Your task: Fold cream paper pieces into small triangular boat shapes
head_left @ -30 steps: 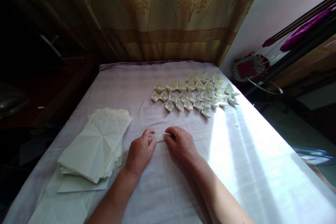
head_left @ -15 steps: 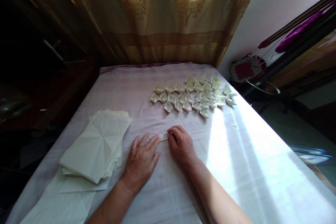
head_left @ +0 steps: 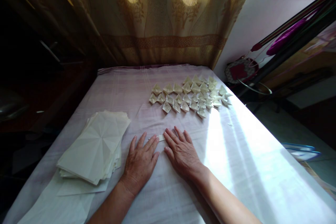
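Note:
A small folded strip of pale paper (head_left: 161,138) lies flat on the cloth between my hands, its ends covered by my fingers. My left hand (head_left: 141,162) rests palm down with fingers stretched out, fingertips on the strip's left end. Palm down too, my right hand (head_left: 182,150) has its fingers spread, with the fingertips over the right end. Beyond them, several small folded paper boats (head_left: 184,106) stand in rows. To the left of my left hand lies a thick stack of creased paper sheets (head_left: 97,147).
A pale checked cloth (head_left: 126,91) covers the table. Behind it hangs a gold patterned curtain (head_left: 157,24). Loose white sheets (head_left: 57,199) lie under the stack at the front left. A patterned bag (head_left: 240,71) is beyond the right edge. Sunlight stripes the cloth's right side.
My right hand has gone from a pinch at the strip's right end to lying flat with fingers spread. My left hand stays flat on the strip. The view has shifted slightly.

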The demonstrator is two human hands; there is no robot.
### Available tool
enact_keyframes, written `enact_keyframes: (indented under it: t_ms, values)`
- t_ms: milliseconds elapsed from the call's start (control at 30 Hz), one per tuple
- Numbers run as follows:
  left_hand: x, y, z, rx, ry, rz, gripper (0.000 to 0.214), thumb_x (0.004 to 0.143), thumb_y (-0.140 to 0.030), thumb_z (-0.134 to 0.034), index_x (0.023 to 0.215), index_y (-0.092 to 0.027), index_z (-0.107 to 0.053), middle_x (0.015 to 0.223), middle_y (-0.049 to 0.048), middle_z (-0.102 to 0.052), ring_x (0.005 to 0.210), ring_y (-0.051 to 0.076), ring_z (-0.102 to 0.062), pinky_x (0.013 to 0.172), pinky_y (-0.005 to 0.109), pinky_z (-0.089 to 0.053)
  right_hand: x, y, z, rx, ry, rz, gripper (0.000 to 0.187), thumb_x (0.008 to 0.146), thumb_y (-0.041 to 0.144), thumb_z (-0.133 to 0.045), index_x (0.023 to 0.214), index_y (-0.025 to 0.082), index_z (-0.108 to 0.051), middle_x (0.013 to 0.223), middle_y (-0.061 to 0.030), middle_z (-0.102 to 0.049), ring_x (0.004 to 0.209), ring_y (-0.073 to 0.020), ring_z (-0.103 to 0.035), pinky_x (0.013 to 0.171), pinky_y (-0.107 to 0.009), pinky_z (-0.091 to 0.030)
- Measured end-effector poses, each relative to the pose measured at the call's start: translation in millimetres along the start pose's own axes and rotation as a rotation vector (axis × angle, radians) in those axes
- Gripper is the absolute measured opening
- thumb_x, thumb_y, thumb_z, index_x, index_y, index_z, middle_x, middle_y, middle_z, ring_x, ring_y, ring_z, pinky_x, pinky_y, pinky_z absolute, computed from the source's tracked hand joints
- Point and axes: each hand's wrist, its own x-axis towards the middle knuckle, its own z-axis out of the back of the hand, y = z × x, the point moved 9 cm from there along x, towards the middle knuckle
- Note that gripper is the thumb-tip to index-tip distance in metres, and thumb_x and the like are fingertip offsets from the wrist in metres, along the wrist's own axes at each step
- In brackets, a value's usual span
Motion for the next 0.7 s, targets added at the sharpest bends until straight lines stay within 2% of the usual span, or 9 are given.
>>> enact_keyframes:
  t_ms: [133,333,433,567,700]
  values:
    - [-1.0,1.1,-0.5,0.006,0.0,-0.003,0.042,0.096,-0.032,-0.049,0.137,-0.028,-0.057,0.137,0.0017,-0.062,0.136,0.03,-0.047,0.114,0.052,-0.03,-2.8,-4.7,1.1,-0.016,-0.017,-0.059,0.048,0.101,0.04,-0.041,0.148,0.028,-0.044,0.156,-0.0018,-0.038,0.148,-0.0312,-0.025,0.118,-0.057,-0.018]
    - [-1.7,1.0,-1.3,0.019,-0.006,-0.004,0.042,0.096,-0.031,-0.05,0.137,-0.03,-0.057,0.138,0.0006,-0.062,0.135,0.029,-0.048,0.114,0.051,-0.03,-7.1,-12.0,8.1,-0.064,-0.094,-0.164,0.049,0.101,0.037,-0.041,0.147,0.021,-0.047,0.156,-0.0085,-0.037,0.147,-0.032,-0.028,0.116,-0.056,-0.023]
    - [-1.0,-1.0,-3.1,0.022,0.002,0.003,0.041,0.097,-0.032,-0.049,0.137,-0.03,-0.057,0.139,-0.0001,-0.061,0.136,0.029,-0.047,0.115,0.053,-0.029,-6.0,0.5,11.3,-0.051,-0.118,-0.093,0.051,0.101,0.035,-0.041,0.149,0.018,-0.043,0.157,-0.009,-0.035,0.148,-0.0296,-0.025,0.119,-0.054,-0.018]
    - [-0.8,-3.2,-2.6,0.051,-0.007,-0.014,0.041,0.097,-0.033,-0.049,0.137,-0.027,-0.058,0.138,0.0016,-0.062,0.136,0.028,-0.048,0.116,0.051,-0.028,-5.2,24.8,3.1,0.0,-0.033,0.077,0.051,0.1,0.037,-0.044,0.149,0.022,-0.043,0.155,-0.0064,-0.041,0.146,-0.0269,-0.031,0.12,-0.052,-0.018]
    - [-3.8,-1.1,1.4,0.085,-0.011,-0.061,0.043,0.097,-0.038,-0.049,0.139,-0.029,-0.055,0.138,0.0023,-0.062,0.137,0.027,-0.047,0.118,0.05,-0.027,-5.9,25.0,-0.7,0.004,-0.006,0.05,0.051,0.101,0.04,-0.044,0.149,0.024,-0.043,0.153,-0.0064,-0.042,0.145,-0.0289,-0.033,0.118,-0.055,-0.02]
